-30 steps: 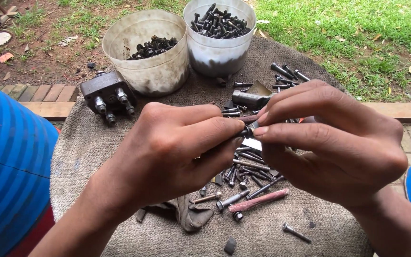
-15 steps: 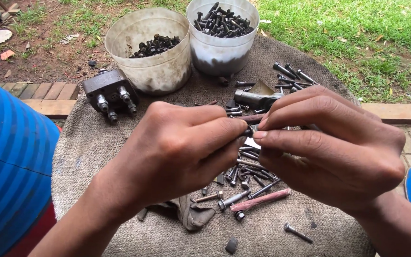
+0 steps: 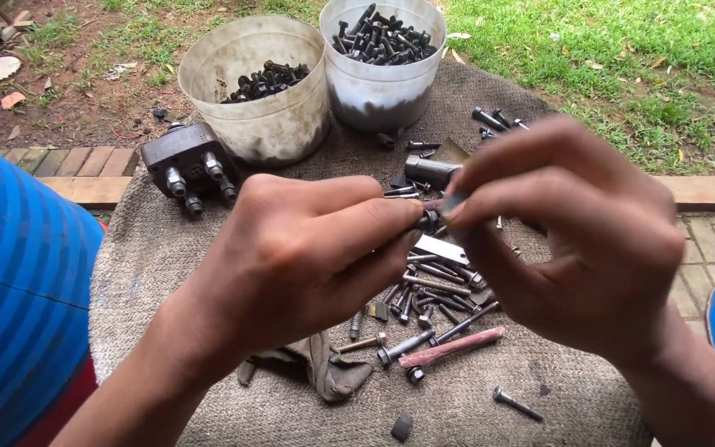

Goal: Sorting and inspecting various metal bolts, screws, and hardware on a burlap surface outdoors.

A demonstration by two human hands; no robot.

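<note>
Our left hand [image 3: 308, 257] pinches one end of a small dark steel bolt [image 3: 434, 217] above the grey burlap mat [image 3: 151, 248]; our right hand [image 3: 573, 240] clamps its other end, perhaps a nut. We judge it light, rigid and greasy, best gripped at head and shank tip.

Left hand [image 3: 308, 257] and right hand [image 3: 573, 240] meet, fingers [image 3: 391, 219] pinched together.
</note>
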